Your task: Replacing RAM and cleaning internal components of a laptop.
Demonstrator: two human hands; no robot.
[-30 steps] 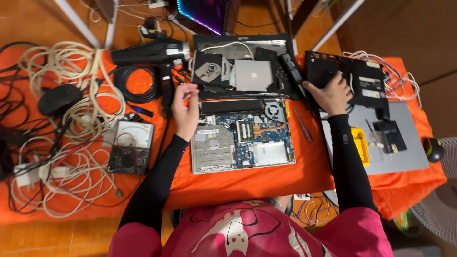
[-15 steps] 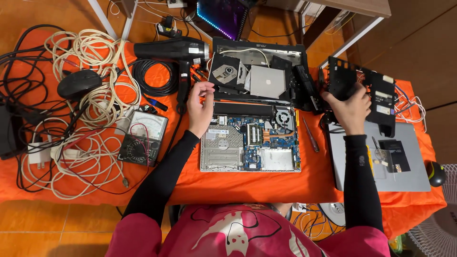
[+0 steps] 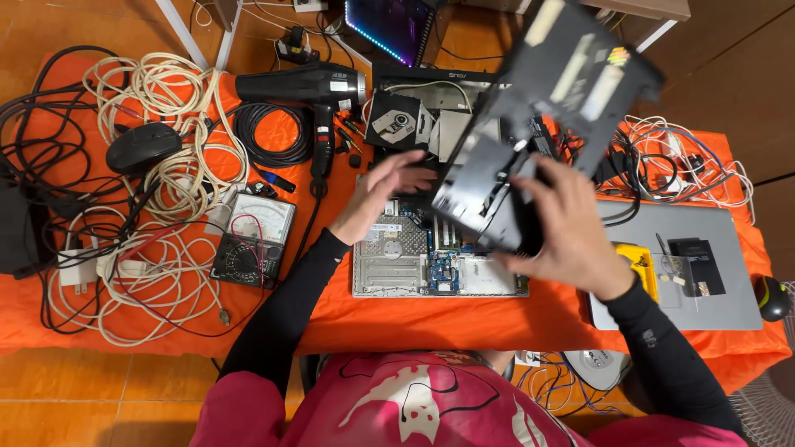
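My right hand (image 3: 571,232) grips a large black plastic laptop cover (image 3: 546,108) by its lower edge. The cover is lifted off the table and tilted, close to the camera, and it hides the back right part of the open laptop base (image 3: 397,265). That base lies on the orange cloth with its circuit board and metal drive bay exposed. My left hand (image 3: 385,190) hovers blurred above the base's back edge, fingers spread, next to the cover's lower left corner and holding nothing.
Behind the base lie an optical drive (image 3: 397,120) and a black heat gun (image 3: 306,87). A multimeter (image 3: 252,240), a black mouse (image 3: 142,147) and tangled white cables (image 3: 166,99) fill the left. A grey laptop lid (image 3: 729,248) carrying a yellow tool (image 3: 642,265) lies to the right.
My right hand has raised the black cover from the table's back right up over the middle. My left hand has lifted off the base toward the cover.
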